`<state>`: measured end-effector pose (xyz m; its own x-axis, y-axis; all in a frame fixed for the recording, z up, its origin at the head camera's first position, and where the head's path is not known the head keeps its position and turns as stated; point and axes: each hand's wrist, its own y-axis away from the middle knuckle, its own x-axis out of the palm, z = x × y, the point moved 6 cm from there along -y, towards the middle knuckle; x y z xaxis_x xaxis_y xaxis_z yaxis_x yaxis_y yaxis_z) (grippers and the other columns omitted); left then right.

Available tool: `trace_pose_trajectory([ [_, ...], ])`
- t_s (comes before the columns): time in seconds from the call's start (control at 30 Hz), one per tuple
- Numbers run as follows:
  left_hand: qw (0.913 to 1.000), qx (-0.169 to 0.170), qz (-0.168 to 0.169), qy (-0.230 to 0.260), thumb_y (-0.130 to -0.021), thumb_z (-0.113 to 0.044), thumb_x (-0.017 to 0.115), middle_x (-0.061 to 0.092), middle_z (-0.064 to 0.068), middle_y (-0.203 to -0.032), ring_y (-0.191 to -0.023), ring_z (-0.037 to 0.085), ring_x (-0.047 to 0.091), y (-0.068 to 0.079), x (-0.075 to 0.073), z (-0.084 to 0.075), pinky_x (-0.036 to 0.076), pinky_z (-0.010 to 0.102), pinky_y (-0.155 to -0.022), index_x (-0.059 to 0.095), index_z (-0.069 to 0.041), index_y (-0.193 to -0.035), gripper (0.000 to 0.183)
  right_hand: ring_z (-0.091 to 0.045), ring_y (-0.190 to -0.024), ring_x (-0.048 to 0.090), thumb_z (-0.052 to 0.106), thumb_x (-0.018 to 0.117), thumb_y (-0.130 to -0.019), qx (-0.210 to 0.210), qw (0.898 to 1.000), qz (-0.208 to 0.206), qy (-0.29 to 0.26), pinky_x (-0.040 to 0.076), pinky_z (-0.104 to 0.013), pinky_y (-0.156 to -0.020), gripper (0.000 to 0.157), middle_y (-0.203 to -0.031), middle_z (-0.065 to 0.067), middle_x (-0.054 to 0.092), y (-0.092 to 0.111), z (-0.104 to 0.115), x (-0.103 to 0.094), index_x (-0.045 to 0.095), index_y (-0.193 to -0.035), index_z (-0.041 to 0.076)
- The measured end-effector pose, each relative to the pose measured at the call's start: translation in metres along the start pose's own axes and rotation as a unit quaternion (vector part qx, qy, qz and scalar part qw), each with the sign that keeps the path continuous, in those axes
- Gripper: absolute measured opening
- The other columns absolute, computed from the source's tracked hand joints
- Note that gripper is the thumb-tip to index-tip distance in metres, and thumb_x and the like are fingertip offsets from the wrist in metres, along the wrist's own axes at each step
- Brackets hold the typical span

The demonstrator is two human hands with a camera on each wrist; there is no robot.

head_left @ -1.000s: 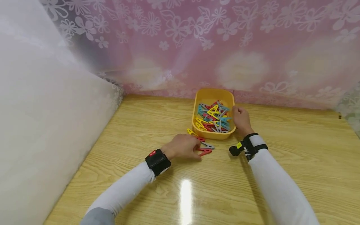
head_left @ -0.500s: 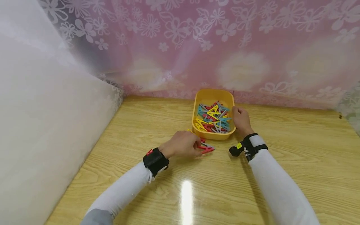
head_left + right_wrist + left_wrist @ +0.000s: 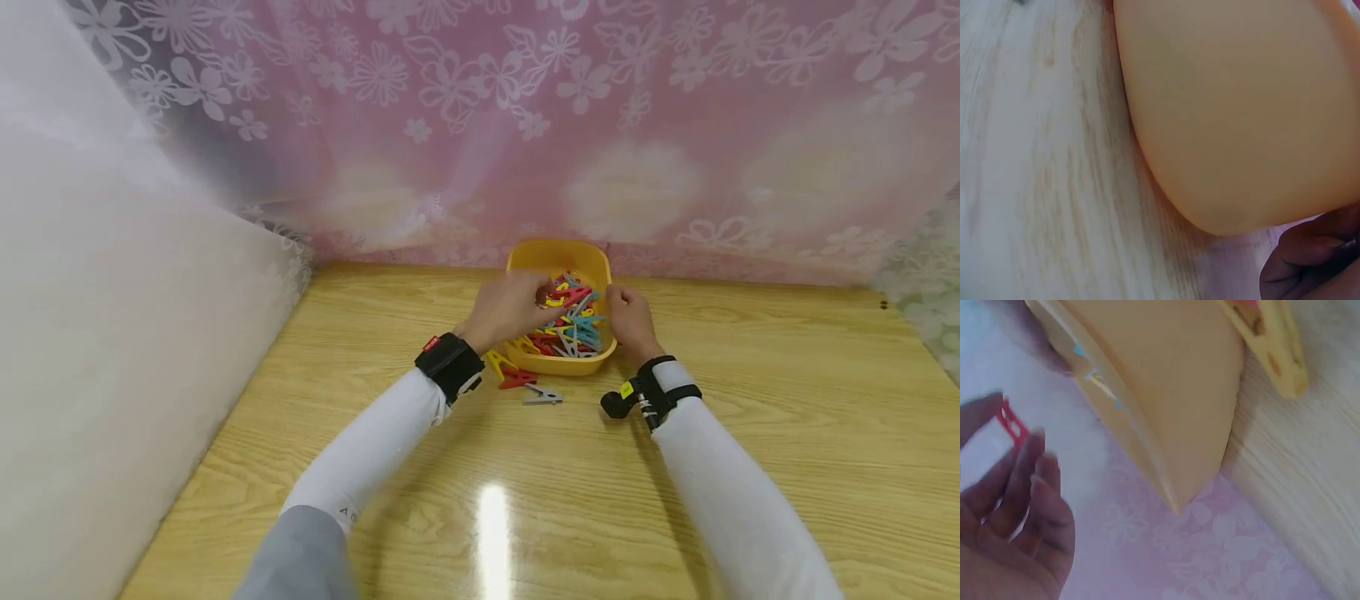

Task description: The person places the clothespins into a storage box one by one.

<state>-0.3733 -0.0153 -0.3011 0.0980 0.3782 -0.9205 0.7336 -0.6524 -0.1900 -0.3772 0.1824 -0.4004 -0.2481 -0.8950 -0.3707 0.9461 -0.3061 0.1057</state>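
My left hand (image 3: 510, 310) is over a yellow plastic basket (image 3: 558, 365), pinching a red clothespin (image 3: 1015, 428) between thumb and fingertips. Beneath it, a heap of red, yellow, blue and grey clothespins (image 3: 573, 343) fills the basket's bottom, partly hidden by this hand. At the right side, my right hand (image 3: 632, 323) grips the basket's rim with curled fingers; the right wrist view shows mostly the basket's outer wall (image 3: 1241, 112). In front of the basket lie a yellow clothespin (image 3: 497, 363), a red one (image 3: 517, 380) and a grey one (image 3: 543, 396).
The basket stands near the back of the wood-grain table (image 3: 420, 467), close to a pink flowered curtain (image 3: 480, 167). A white sheet (image 3: 135, 292) bounds the left side.
My left hand picked the nearest red clothespin off the table and moved up and over the basket with it. The right hand keeps its hold on the rim. The head view shifted slightly.
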Motion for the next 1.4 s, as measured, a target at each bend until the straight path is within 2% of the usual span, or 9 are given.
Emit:
trace_pose_trajectory([
  [0.1,0.9996,-0.010,-0.018,-0.018,-0.090,-0.043,0.065,0.063,0.002,-0.102,-0.081,0.013,0.057,-0.011,0.005,0.007,0.046,0.026,-0.065,0.065,-0.014,-0.117,0.040,-0.025,-0.099,0.041,0.042,0.028,-0.104,0.002,1.000,0.000,0.003,0.038,-0.034,-0.082,0.056,-0.110,-0.016,0.045,0.002,0.001,0.003,0.050,-0.126,-0.004],
  [0.2,0.9992,-0.018,-0.012,-0.034,-0.090,-0.043,0.065,0.060,0.006,-0.114,-0.093,0.016,0.058,-0.015,0.012,0.016,0.047,0.028,-0.073,0.060,-0.013,-0.126,0.047,-0.025,-0.103,0.041,0.043,0.028,-0.103,0.009,1.000,0.003,-0.001,0.038,-0.037,-0.087,0.056,-0.115,-0.016,0.045,0.003,0.001,0.004,0.049,-0.127,-0.004],
  [0.4,0.9996,-0.010,-0.005,-0.026,-0.091,-0.042,0.063,0.059,0.006,-0.111,-0.092,0.016,0.056,-0.014,0.019,0.022,0.046,0.027,-0.077,0.060,-0.014,-0.124,0.043,-0.025,-0.103,0.042,0.044,0.027,-0.103,0.017,1.000,0.005,-0.003,0.040,-0.036,-0.086,0.057,-0.121,-0.018,0.046,0.003,0.001,0.002,0.047,-0.132,-0.002],
  [0.6,0.9994,0.018,-0.018,-0.023,-0.093,-0.037,0.062,0.059,0.003,-0.109,-0.091,0.015,0.056,0.001,0.016,0.023,0.045,0.027,-0.077,0.063,-0.012,-0.118,0.036,-0.025,-0.096,0.042,0.041,0.028,-0.104,0.012,1.000,0.012,-0.009,0.040,-0.033,-0.077,0.055,-0.115,-0.018,0.045,0.004,0.003,0.004,0.046,-0.132,-0.002],
  [0.77,0.9993,0.028,-0.026,0.001,-0.094,-0.033,0.060,0.057,-0.003,-0.091,-0.076,0.011,0.054,0.018,0.013,0.023,0.042,0.024,-0.064,0.062,-0.014,-0.100,0.021,-0.028,-0.108,0.045,0.044,0.027,-0.103,0.012,1.000,0.013,0.003,0.042,-0.041,-0.092,0.060,-0.127,-0.020,0.045,0.003,0.001,0.004,0.040,-0.140,0.000],
  [0.97,0.9963,0.077,-0.024,0.029,-0.092,-0.034,0.062,0.050,-0.007,-0.063,-0.055,0.008,0.044,0.045,0.009,0.019,0.031,0.023,-0.054,0.054,-0.018,-0.073,0.026,-0.029,-0.116,0.044,0.046,0.026,-0.103,0.015,1.000,0.010,0.003,0.039,-0.045,-0.099,0.062,-0.135,-0.020,0.044,0.003,0.000,0.004,0.037,-0.144,0.001],
  [1.07,0.9932,0.110,-0.003,0.038,-0.091,-0.035,0.062,0.048,-0.008,-0.058,-0.052,0.007,0.043,0.060,0.011,0.014,0.031,0.023,-0.053,0.053,-0.020,-0.065,0.031,-0.029,-0.115,0.044,0.046,0.026,-0.103,0.015,1.000,0.010,0.005,0.040,-0.045,-0.098,0.062,-0.134,-0.020,0.045,0.004,0.001,0.002,0.038,-0.143,0.001],
  [1.17,0.9910,0.126,0.041,0.022,-0.091,-0.038,0.062,0.049,-0.011,-0.058,-0.053,0.005,0.043,0.072,0.021,0.009,0.033,0.021,-0.054,0.055,-0.023,-0.065,0.030,-0.029,-0.115,0.044,0.046,0.026,-0.103,0.016,1.000,0.010,0.003,0.040,-0.045,-0.099,0.062,-0.134,-0.020,0.045,0.005,0.002,0.001,0.038,-0.143,0.000],
  [1.4,0.9844,0.102,0.143,-0.011,-0.089,-0.037,0.064,0.051,-0.012,-0.070,-0.061,0.005,0.046,0.085,0.054,0.013,0.036,0.022,-0.055,0.063,-0.022,-0.095,0.016,-0.025,-0.106,0.045,0.044,0.027,-0.103,0.013,1.000,0.006,-0.001,0.043,-0.037,-0.090,0.059,-0.127,-0.019,0.047,0.005,0.002,0.003,0.044,-0.138,-0.001],
])
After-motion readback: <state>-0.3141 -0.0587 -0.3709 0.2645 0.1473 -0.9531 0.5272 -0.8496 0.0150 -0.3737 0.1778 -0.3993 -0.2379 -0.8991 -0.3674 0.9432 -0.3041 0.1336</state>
